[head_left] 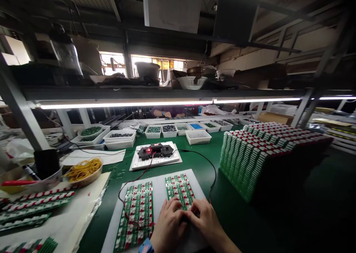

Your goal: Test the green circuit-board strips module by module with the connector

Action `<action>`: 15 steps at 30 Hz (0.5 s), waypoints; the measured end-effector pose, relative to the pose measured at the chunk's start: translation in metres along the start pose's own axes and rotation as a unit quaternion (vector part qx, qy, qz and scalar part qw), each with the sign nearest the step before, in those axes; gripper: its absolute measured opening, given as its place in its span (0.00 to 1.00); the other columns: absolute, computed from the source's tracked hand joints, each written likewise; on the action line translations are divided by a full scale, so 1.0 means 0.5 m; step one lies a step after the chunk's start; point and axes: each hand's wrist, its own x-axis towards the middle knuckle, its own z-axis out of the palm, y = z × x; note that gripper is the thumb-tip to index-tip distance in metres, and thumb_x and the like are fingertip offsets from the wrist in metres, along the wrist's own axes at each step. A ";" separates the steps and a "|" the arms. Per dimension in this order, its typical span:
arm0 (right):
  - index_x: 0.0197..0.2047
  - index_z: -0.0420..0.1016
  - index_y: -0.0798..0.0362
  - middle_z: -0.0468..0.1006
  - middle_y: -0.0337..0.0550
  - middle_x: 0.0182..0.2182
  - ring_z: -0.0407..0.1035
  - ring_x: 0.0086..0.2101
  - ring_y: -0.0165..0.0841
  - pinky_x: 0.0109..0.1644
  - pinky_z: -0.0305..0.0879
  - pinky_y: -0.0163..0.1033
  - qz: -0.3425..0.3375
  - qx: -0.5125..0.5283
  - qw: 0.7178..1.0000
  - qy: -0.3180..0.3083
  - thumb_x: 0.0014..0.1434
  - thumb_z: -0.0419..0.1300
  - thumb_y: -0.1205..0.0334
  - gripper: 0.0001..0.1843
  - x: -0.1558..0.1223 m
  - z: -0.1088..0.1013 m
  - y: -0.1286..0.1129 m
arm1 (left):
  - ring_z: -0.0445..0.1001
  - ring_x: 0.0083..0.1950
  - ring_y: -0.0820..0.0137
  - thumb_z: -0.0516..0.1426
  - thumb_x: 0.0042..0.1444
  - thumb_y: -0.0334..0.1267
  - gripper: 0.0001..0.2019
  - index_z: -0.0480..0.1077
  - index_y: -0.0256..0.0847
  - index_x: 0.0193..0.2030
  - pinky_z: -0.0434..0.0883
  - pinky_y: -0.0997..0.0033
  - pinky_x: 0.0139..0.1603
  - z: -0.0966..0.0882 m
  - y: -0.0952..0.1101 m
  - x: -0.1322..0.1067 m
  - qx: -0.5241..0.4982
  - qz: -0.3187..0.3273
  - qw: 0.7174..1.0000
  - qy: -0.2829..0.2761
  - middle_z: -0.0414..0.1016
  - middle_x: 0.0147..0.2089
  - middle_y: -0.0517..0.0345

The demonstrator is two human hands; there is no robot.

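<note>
My left hand point(170, 221) is curled over the near end of a green circuit board panel point(180, 189) set with white and red parts. Beside it my right hand point(205, 219) is bent in a pinch, its thumb close to the left fingers. What the fingertips hold is hidden between the hands. To the left lies a second circuit board panel point(136, 212), with a red and black wire point(120, 197) across it. Both panels lie on a white board point(160, 188). A black device with a red light point(155, 151) sits on a white block beyond.
At right stands a tall stack of circuit board panels point(250, 153). White trays of small parts point(169, 130) line the back. A bowl of yellow rubber bands point(85, 170) and more panels point(36, 203) are at left. Another person's hand point(167, 114) shows under the shelf.
</note>
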 end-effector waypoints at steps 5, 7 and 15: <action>0.28 0.71 0.50 0.76 0.41 0.29 0.69 0.35 0.38 0.41 0.59 0.39 -0.029 -0.022 0.999 0.039 0.61 0.58 0.55 0.12 -0.006 0.023 0.023 | 0.58 0.69 0.56 0.57 0.56 0.31 0.14 0.74 0.46 0.48 0.50 0.44 0.72 -0.001 -0.007 0.002 0.005 0.009 1.000 -0.027 0.73 0.56 0.54; 0.28 0.71 0.50 0.76 0.42 0.29 0.69 0.35 0.39 0.41 0.60 0.40 -0.035 -0.023 0.998 0.052 0.63 0.57 0.54 0.13 -0.005 0.029 0.032 | 0.60 0.68 0.56 0.57 0.56 0.31 0.13 0.74 0.46 0.47 0.50 0.45 0.72 0.000 -0.008 0.003 0.001 0.016 1.000 -0.021 0.74 0.55 0.55; 0.29 0.72 0.50 0.78 0.44 0.29 0.70 0.36 0.40 0.43 0.60 0.41 -0.044 -0.005 0.999 0.031 0.65 0.52 0.54 0.16 -0.003 0.016 0.027 | 0.65 0.64 0.59 0.58 0.53 0.33 0.16 0.72 0.45 0.50 0.47 0.47 0.73 -0.002 0.007 -0.003 0.003 0.021 1.000 -0.004 0.75 0.51 0.55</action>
